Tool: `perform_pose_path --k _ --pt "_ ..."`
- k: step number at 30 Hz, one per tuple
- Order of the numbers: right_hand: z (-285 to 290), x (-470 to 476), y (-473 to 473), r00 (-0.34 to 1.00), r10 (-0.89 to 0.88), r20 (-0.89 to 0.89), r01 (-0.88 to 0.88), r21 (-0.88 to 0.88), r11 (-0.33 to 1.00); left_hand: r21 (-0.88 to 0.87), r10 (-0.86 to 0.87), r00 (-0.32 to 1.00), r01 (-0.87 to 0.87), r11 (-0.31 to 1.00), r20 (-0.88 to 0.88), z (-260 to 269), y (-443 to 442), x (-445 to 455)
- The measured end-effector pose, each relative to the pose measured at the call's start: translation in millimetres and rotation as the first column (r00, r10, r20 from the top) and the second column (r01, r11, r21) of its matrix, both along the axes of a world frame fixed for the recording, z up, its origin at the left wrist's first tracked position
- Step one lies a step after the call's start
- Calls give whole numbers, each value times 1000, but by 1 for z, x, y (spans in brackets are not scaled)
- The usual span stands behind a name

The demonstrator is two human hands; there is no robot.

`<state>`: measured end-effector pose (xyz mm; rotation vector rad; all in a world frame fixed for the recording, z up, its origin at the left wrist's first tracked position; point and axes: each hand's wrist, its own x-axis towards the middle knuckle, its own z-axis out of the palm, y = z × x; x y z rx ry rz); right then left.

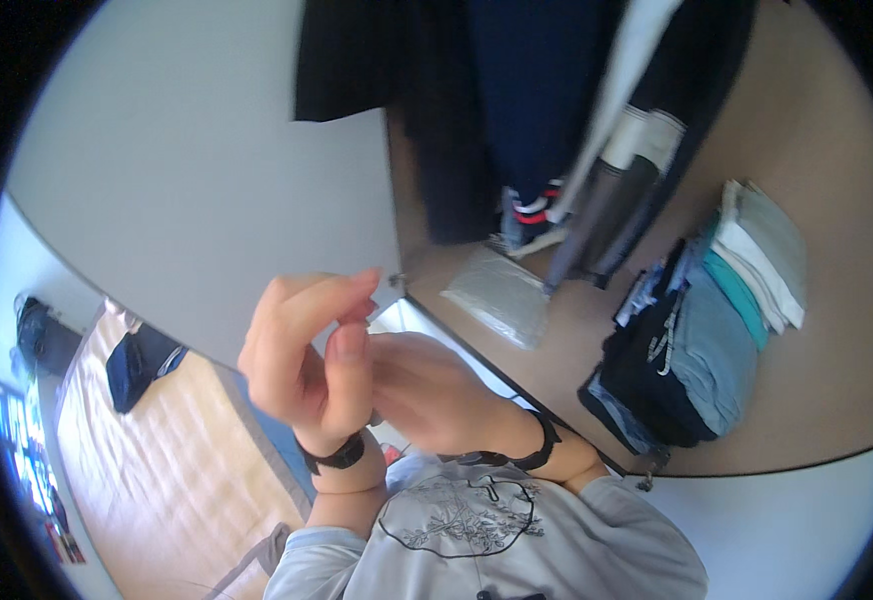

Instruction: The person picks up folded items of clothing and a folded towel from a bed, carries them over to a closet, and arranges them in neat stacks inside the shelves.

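My left hand [294, 352] is raised before my chest, its fingers curled and its thumb apart from them. Nothing shows in its grasp. Just beside it, my right hand [436, 386] reaches across from the right. Its fingers are mostly hidden behind the left hand, so I cannot tell whether they touch or hold anything. Each wrist wears a black band. Beyond the hands, a clear plastic packet [500, 296] lies on the wardrobe floor [556, 352]. To its right sit folded dark and grey-blue clothes [714, 360] and a stack of folded white, grey and teal clothes [763, 255].
Dark garments [541, 97] hang in the wardrobe above the packet. A pale wardrobe door [219, 187] stands swung out at the left. Behind it is a bed [174, 450] with a dark blue garment [133, 367] on it. A metal fitting [646, 480] projects at the wardrobe's front edge.
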<state>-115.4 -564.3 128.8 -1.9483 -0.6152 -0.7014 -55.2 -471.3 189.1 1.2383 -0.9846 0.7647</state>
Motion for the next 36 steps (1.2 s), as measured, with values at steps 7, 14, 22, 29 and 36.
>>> perform_pose_path --k 7,14,22,29,36 --pt "-3 54 54 997 76 -13 -75 56 996 77 137 974 -125 989 -182 -19 72 42" --pt "-14 108 119 970 232 -71 -221 138 966 109 387 888 -371 922 -250 -36 152 60" --pt "-18 148 201 848 480 -225 -429 242 871 173 694 683 -673 719 -227 -43 244 56" --pt "-24 163 255 751 598 -282 -523 300 798 128 804 466 -832 541 -371 -43 291 34" --pt "-19 170 290 634 705 -318 -633 311 709 -28 783 452 -872 488 -427 -48 326 20"
